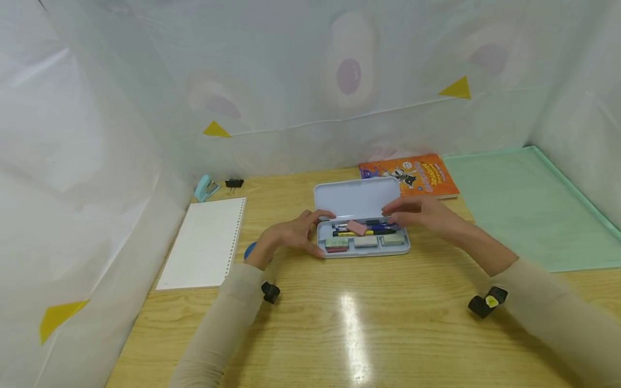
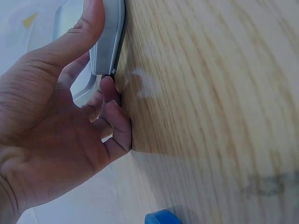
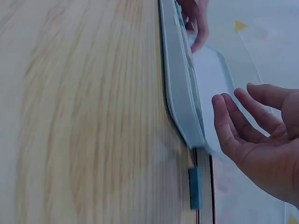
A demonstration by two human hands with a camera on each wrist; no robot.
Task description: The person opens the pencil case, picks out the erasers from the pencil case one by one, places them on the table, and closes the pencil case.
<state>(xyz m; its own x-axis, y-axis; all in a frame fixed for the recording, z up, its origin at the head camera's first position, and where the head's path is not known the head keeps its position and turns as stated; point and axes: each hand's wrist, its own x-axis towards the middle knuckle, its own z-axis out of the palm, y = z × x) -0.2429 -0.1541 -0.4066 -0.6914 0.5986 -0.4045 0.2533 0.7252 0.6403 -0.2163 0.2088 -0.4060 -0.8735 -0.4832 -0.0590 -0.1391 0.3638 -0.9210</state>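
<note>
A pale blue pencil case (image 1: 361,255) lies with its lid (image 1: 356,198) raised toward the back. Inside are several pens, a yellow-and-black marker (image 1: 361,233) and a pink eraser (image 1: 357,227) on top of them. Pale erasers (image 1: 366,242) sit in the front compartments. My left hand (image 1: 293,235) grips the case's left end, thumb at the front corner and fingers toward the hinge side; the left wrist view shows the thumb (image 2: 77,39) against its side. Over the case's right part hovers my right hand (image 1: 422,213), fingers loosely bent, with nothing held in the right wrist view.
An orange book (image 1: 427,175) lies behind the case, beside a green translucent mat (image 1: 538,210) on the right. To the left are a white spiral-hole pad (image 1: 204,242), a light blue stapler-like tool (image 1: 206,188), a black binder clip (image 1: 234,184) and a blue round object (image 1: 249,250).
</note>
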